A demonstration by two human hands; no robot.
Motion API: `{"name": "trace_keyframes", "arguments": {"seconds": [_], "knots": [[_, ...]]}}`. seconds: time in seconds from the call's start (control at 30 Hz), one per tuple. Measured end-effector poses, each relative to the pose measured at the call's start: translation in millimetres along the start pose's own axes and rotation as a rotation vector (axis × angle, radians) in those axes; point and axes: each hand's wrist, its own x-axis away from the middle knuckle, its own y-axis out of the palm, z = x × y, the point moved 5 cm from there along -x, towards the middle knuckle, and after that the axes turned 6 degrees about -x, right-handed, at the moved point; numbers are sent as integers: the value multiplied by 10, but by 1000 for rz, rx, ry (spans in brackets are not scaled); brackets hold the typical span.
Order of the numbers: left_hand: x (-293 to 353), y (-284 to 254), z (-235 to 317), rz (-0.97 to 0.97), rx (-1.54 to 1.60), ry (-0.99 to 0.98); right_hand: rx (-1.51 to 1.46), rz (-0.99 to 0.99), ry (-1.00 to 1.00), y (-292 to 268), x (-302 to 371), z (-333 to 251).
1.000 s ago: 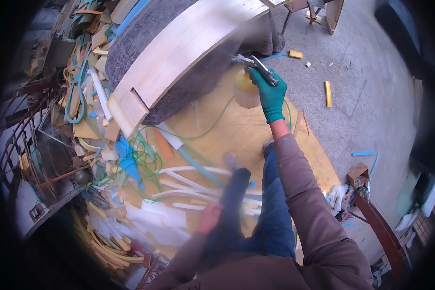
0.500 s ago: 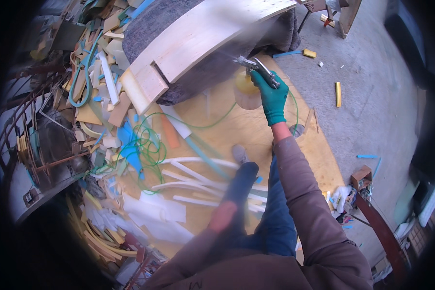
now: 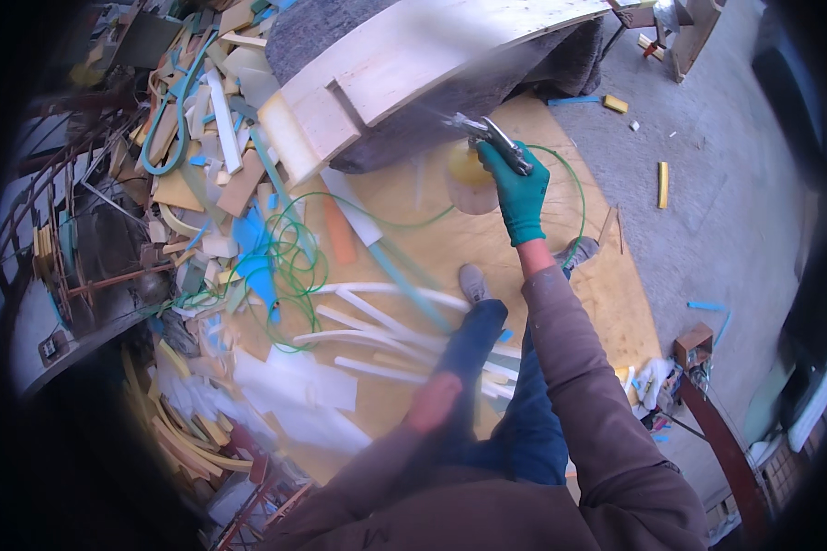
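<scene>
My right hand (image 3: 519, 188), in a green glove, is closed around a silver spray gun (image 3: 494, 140). A cup (image 3: 473, 174) with a yellowish tint hangs under the gun, and a thin green hose (image 3: 574, 174) curves behind the hand. Faint mist leaves the nozzle toward a long, curved, pale wooden frame (image 3: 395, 64), whose near end has a notch and a foam-like edge. Dark grey padding (image 3: 409, 124) shows along the frame's underside. By my left leg is my left hand (image 3: 434, 401), a blurred patch of skin beyond the brown sleeve; its fingers cannot be made out.
Foam offcuts (image 3: 239, 184) pile up at left, with green hose coils (image 3: 289, 266) beside them. White strips (image 3: 386, 340) lie around my feet on a tan board (image 3: 560, 312). Yellow foam bits (image 3: 662, 184) dot the concrete at right, near a red-brown metal beam (image 3: 721, 445).
The view has shifted, so the frame and floor sit farther right in the picture. Against the frame, the spray gun has moved left toward the notched end. My left hand stays beside the leg.
</scene>
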Motion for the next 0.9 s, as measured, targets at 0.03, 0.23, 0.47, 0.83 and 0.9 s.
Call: {"name": "trace_keyframes", "arguments": {"seconds": [0.03, 0.23, 0.47, 0.83, 0.9], "knots": [[3, -2, -14, -2, 2, -6, 5, -10, 17, 36, 27, 9], [34, -17, -46, 11, 6, -14, -91, -18, 17, 220, 192, 49], [73, -27, -49, 14, 33, -26, -26, -50, -9, 410, 348, 73], [75, 30, -152, 1, 82, -54, -23, -109, 82, 698, 623, 127], [84, 29, -152, 12, 82, -32, -39, -132, 105, 765, 663, 143]]}}
